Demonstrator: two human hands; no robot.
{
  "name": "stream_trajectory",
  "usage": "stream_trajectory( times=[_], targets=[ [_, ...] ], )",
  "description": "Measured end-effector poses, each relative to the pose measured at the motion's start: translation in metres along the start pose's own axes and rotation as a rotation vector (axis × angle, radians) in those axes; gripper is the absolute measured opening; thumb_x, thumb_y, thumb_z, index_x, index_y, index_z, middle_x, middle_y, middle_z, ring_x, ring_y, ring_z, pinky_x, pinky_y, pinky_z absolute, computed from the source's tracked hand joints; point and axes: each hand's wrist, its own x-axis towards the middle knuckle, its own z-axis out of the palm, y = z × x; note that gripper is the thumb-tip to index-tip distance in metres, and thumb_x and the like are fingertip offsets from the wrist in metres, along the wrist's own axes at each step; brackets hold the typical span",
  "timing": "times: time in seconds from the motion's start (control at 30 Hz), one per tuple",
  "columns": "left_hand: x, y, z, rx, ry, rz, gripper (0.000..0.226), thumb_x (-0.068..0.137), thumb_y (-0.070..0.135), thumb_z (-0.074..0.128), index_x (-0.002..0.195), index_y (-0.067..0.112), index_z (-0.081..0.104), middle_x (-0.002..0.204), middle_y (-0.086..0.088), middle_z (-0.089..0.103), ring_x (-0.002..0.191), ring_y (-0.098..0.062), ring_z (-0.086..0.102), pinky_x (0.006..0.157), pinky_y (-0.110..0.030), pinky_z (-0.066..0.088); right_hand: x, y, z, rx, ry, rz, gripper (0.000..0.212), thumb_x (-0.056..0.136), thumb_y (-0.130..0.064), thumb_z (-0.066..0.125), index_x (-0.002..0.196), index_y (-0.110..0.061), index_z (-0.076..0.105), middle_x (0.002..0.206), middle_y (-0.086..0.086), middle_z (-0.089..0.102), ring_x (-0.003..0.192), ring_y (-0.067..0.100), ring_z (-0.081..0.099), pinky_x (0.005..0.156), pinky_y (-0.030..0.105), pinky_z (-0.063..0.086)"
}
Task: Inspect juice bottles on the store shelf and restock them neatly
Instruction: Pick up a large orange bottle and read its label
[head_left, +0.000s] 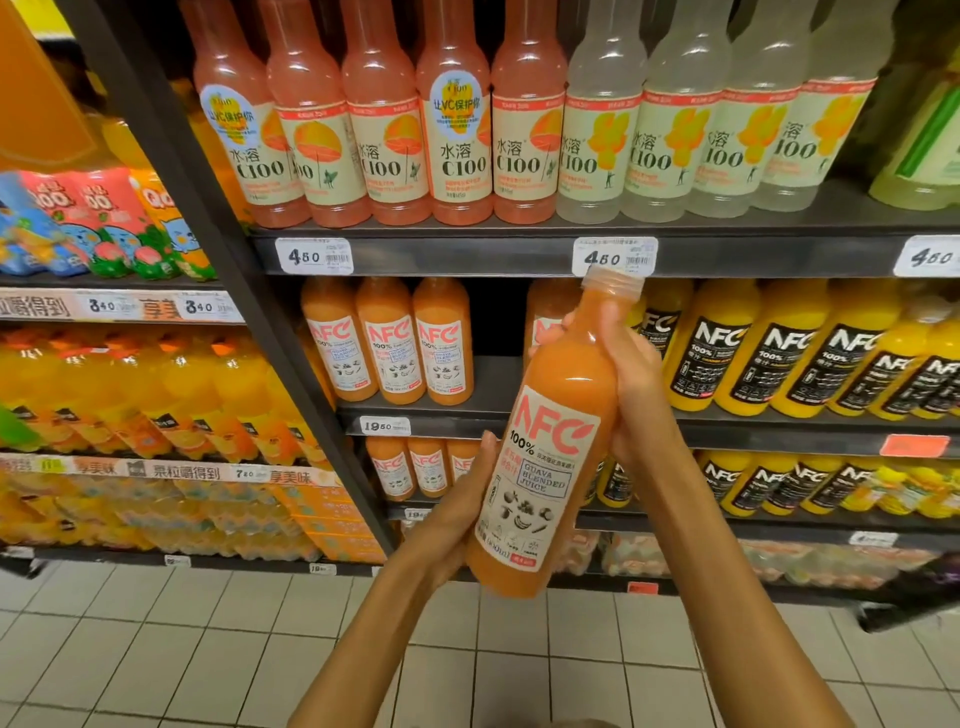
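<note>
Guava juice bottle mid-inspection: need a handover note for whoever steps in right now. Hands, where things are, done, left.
Left hand: grips the lower part of the guava juice bottle, near its base.
Right hand: grips the same bottle behind its shoulder and neck.
Bottle: held tilted in front of the shelves, white label facing the camera, cap on.
Middle shelf: three matching guava bottles stand at the left, with a gap beside them and another guava bottle partly hidden behind the held one. Black-label NFC orange bottles fill the right.
Done: bottle is off the shelf, in hand for inspection.
Left: finish checking, set it upright in the gap, label forward.
</note>
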Motion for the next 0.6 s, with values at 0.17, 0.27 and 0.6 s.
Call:
stream_trajectory(
  times=[0.17, 0.27, 0.6],
  targets=[
    [0.021, 0.003, 0.007, 0.099, 0.043, 0.158, 0.046, 0.087, 0.061, 0.023, 0.092, 0.055, 0.068, 0.095, 0.021, 0.072, 0.091, 0.0, 0.068, 0.066, -0.012, 0.053, -0.011, -0.023, 0.017, -0.142, -0.092, -0.198, 0.058, 0.075, -0.061, 0.065, 0.103, -0.01, 0.058, 0.094, 0.008, 0.069, 0.091, 0.027, 0.066, 0.078, 0.037, 0.054],
    [0.033, -0.011, 0.014, -0.02, 0.164, 0.268, 0.052, 0.101, 0.037, 0.02, 0.09, 0.026, 0.071, 0.08, 0.009, 0.075, 0.075, -0.007, 0.071, 0.058, -0.015, 0.053, -0.016, -0.03, 0.023, -0.247, -0.118, -0.263, 0.051, 0.078, -0.055, 0.064, 0.107, -0.015, 0.058, 0.098, 0.0, 0.07, 0.096, 0.02, 0.066, 0.08, 0.034, 0.054],
    [0.042, -0.017, 0.011, -0.027, 0.461, 0.405, 0.053, 0.101, 0.025, 0.03, 0.061, 0.024, 0.065, 0.066, -0.005, 0.069, 0.063, -0.017, 0.069, 0.063, -0.033, 0.055, -0.049, -0.013, 0.025, -0.392, 0.04, -0.352, 0.045, 0.06, -0.049, 0.07, 0.098, -0.031, 0.053, 0.092, -0.035, 0.063, 0.089, -0.006, 0.063, 0.073, 0.014, 0.054]
  ],
)
